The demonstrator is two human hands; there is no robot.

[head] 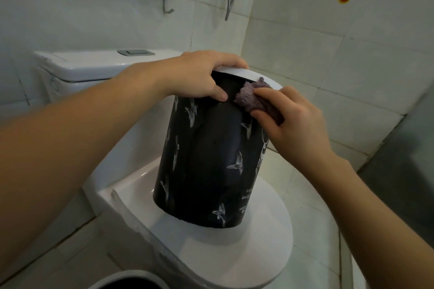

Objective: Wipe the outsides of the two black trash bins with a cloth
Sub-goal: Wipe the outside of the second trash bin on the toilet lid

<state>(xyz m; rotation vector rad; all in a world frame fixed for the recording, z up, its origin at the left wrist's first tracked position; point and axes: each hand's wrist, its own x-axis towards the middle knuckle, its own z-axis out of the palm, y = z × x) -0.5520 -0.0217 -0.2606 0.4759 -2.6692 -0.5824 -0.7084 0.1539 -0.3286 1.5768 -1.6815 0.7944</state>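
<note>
1. The black trash bin (206,159) sits on the closed toilet lid (234,253), leaning a bit. It's matte black with white bird prints, some small white text low down and a white rim on top.
2. Left hand (202,75) grips that rim, fingers curled over the top, thumb on the black side.
3. Right hand (288,119) pinches a crumpled purple cloth (251,95) against the upper side, just under the rim.
4. A second bin (131,283) peeks in at the bottom edge.
</note>
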